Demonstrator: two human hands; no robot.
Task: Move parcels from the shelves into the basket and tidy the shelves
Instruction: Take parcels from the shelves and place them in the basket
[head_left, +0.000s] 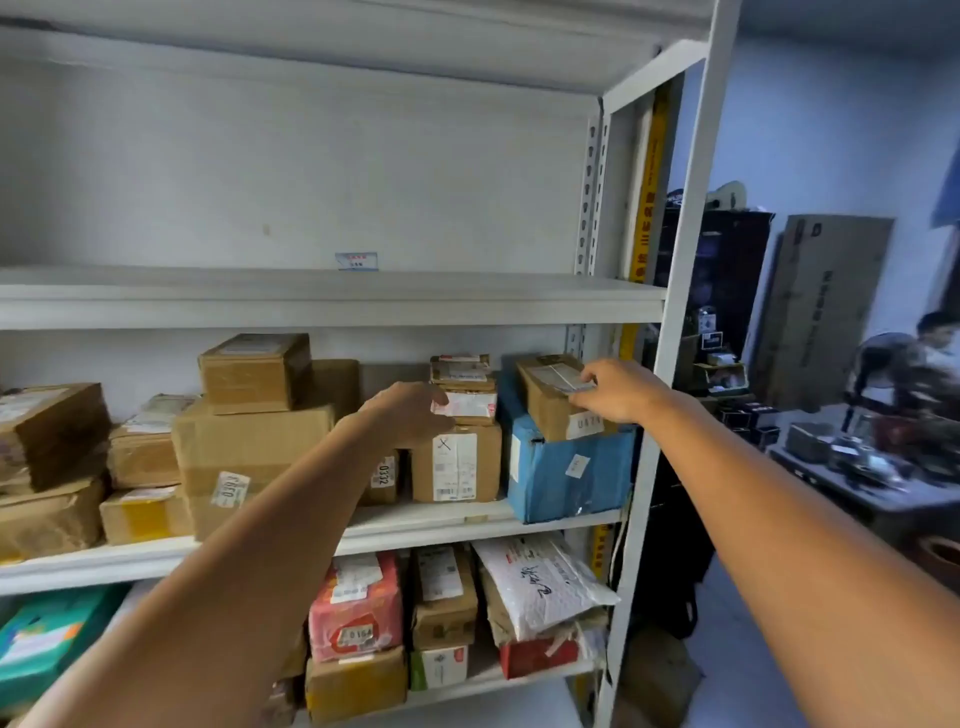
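Note:
Both my arms reach into the middle shelf (447, 522) of a white metal rack. My left hand (402, 410) touches the left side of a small stack of flat brown parcels (465, 387) that sits on a taped cardboard box (457, 462). My right hand (615, 392) grips the top right edge of a tilted brown box (550, 397) resting on a blue box (566, 475). Further left stand a large carton (244, 457) with a smaller box (254, 371) on top. No basket is in view.
The upper shelf (322, 299) holds only a small label. The lower shelf carries a pink parcel (356, 608), brown boxes and a white padded mailer (540, 582). More cartons sit at the far left. Right of the rack post (685, 249) are a cluttered desk and a seated person.

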